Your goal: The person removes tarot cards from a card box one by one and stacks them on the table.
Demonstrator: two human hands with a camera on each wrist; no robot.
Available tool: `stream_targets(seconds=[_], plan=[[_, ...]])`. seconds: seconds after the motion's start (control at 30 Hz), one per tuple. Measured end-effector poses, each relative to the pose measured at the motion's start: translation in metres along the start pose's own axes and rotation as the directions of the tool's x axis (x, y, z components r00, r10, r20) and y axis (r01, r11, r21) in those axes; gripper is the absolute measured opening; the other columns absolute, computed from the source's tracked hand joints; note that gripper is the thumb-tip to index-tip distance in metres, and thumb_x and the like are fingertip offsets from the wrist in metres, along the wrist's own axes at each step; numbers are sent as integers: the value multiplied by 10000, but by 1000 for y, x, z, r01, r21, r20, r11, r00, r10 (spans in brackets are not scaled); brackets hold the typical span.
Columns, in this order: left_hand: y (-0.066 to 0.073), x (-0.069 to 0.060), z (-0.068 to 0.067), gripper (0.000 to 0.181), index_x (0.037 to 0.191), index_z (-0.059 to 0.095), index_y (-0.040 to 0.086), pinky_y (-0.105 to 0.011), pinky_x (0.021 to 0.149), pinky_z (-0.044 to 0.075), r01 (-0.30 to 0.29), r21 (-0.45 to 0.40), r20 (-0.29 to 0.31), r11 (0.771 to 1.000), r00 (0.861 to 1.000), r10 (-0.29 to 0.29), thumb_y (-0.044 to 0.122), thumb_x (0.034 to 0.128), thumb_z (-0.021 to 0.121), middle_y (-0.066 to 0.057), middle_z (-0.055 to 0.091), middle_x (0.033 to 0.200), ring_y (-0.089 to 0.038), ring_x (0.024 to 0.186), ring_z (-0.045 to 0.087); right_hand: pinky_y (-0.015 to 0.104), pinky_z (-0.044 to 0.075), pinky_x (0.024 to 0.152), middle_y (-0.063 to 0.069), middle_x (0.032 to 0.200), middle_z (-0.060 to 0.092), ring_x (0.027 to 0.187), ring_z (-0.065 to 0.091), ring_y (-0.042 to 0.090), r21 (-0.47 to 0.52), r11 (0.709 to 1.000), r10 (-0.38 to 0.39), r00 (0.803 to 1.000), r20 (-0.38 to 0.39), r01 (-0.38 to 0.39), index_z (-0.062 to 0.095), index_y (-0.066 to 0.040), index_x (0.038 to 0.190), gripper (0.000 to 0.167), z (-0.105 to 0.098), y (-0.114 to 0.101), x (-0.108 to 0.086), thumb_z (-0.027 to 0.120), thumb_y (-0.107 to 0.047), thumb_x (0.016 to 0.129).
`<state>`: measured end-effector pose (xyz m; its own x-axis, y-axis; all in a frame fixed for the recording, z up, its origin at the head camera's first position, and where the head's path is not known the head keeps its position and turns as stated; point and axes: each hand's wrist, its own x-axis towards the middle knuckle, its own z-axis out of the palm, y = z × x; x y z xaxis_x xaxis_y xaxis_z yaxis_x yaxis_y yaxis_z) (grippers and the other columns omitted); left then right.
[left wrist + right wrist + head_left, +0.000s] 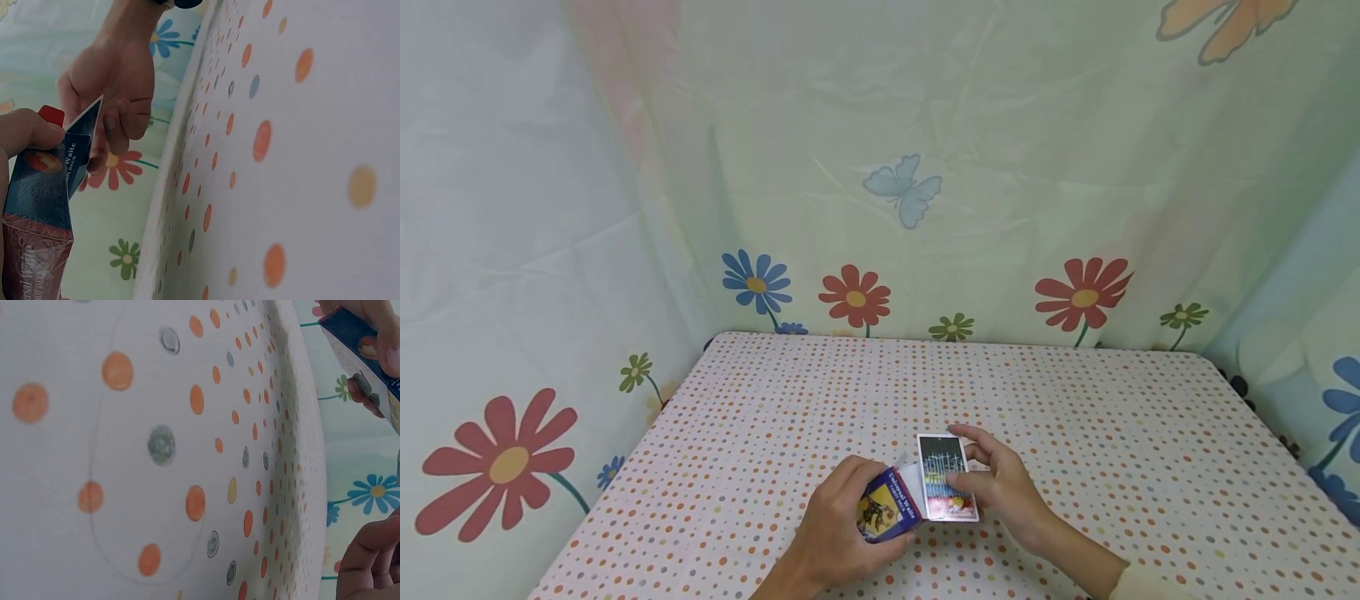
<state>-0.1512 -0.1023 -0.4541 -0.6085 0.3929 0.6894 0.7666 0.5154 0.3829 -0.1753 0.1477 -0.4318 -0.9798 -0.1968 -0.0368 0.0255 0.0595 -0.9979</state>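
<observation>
My left hand grips a blue tarot deck box with a yellow picture on its front and the words "Universal Waite". A white flap shows at the box's right end. Right beside it, my right hand holds a white-bordered tarot card with a dark picture, thumb on its face. Whether more cards lie beneath it, I cannot tell. In the left wrist view the box is close up, the left thumb on it. The right wrist view catches the box at upper right.
A table with a dotted cloth lies under both hands. Behind it hangs a pale curtain printed with flowers and butterflies, and similar cloth closes off the left side. Dark round objects peek out past the table's right edge.
</observation>
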Motion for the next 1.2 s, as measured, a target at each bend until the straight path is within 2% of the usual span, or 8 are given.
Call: stream_targets(seconds=[0.1,0.23,0.4,0.47,0.53,0.73,0.9,1.2], plan=[[0,0,0,656,1223,602,131,-60,731,450,-4,0,-5,1000,1000,4,401,702,895,62,580,1092,-6,873,541,349,609,708,180,1077,591,845,715,264,21,1000,-7,998,57,6,328,-12,1535,809,-2,1,-1,694,21,814],[0,1,1,660,1219,601,125,-63,734,456,-8,2,-7,1000,1000,8,398,698,898,57,581,1096,-9,877,545,355,615,718,201,1136,587,865,729,289,44,999,-8,995,94,4,272,-21,1560,866,-4,1,-2,689,45,805],[0,1,0,664,1216,602,113,-62,733,458,-1,14,-7,1000,1000,1,399,697,900,49,589,1096,-10,880,551,254,522,509,198,1137,579,757,704,240,58,998,-11,995,103,5,240,-42,1573,897,-4,3,-2,711,39,814],[1,1,0,664,1214,603,113,-62,734,457,4,19,-6,1000,1000,-4,403,695,900,50,592,1095,-10,879,552,235,460,450,192,1125,576,706,680,217,62,998,-6,995,96,0,241,-44,1572,899,-4,4,-3,719,37,814],[1,1,0,663,1210,604,116,-64,731,456,7,21,-6,1000,1000,-7,406,693,901,52,592,1091,-11,875,550,237,449,437,194,1115,574,672,662,204,64,998,-1,996,90,-4,248,-41,1568,895,-3,5,-3,726,36,815],[1,0,1,661,1206,606,120,-66,724,455,15,18,-6,1000,1000,-15,414,694,903,58,588,1090,-5,869,543,264,469,434,200,1107,580,638,653,219,41,999,18,998,62,-21,282,-42,1553,878,-3,5,-2,736,32,806],[1,0,0,654,1208,603,125,-70,729,456,13,21,-11,1000,1000,-13,417,702,897,59,588,1091,-6,868,543,294,491,436,182,1098,591,622,649,237,-6,999,39,999,-1,-39,333,-84,1538,857,-6,5,2,738,44,793],[1,1,0,633,1200,608,139,-67,724,444,29,41,-1,999,1000,-29,445,720,884,61,591,1096,-8,869,538,293,469,429,165,1052,592,637,622,227,-1,997,73,995,-72,-74,356,-77,1523,834,-10,12,7,723,89,792]])
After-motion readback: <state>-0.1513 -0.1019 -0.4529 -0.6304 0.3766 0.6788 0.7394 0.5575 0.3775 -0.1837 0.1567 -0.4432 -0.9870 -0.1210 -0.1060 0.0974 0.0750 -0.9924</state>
